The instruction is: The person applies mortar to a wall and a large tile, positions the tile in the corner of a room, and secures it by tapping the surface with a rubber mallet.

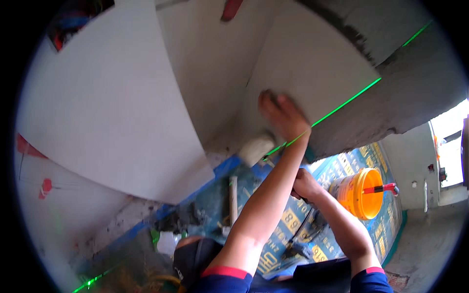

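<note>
My left hand (283, 116) lies with fingers stretched against a pale wall tile (317, 63), its outlines slightly smeared by motion. A green laser line (347, 101) runs along the tile's lower right edge and crosses my left wrist. Beneath, my right hand (307, 185) is closed in a fist around something dark, mostly hidden by the hand and my left forearm. A blurred cream-coloured block (257, 148) is beside my left wrist, at the tile's lower corner; I cannot make out its kind.
A yellow bucket (359, 193) holding a red-handled tool (381, 188) stands on the printed blue floor covering (288, 224). Another large pale panel (112, 97) fills the left. Rough grey wall (376, 110) borders the tile. A wooden stick (233, 198) lies below; a bright window (449, 146) is at right.
</note>
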{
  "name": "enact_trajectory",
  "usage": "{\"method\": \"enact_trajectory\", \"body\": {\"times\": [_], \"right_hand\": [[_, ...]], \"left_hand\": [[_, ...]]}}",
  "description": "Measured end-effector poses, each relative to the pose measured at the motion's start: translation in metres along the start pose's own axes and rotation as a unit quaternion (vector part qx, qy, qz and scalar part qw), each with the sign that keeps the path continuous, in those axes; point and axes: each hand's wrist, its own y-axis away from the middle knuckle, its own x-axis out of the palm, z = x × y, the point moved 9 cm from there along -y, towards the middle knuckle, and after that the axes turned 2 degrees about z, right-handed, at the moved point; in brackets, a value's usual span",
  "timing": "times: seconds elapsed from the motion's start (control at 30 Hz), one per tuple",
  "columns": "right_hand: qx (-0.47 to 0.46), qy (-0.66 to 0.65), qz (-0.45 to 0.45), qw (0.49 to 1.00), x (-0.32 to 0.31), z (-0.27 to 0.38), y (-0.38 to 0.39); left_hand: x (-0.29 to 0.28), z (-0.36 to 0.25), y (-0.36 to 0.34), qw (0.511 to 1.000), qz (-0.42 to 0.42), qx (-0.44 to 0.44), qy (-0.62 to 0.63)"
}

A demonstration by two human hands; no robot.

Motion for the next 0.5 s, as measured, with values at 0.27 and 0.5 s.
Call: {"method": "enact_trajectory", "body": {"times": [0.27,0.5], "right_hand": [[0.077,0.199,0.071,0.974,-0.038,-0.004,0.098],[0.18,0.026,-0.037,0.983,-0.095,0.005,0.238]], "left_hand": [[-0.001,0.0,-0.001,1.0,-0.004,-0.014,-0.015],[-0.004,-0.008,0.002,1.0,0.008,-0.003,-0.027]]}}
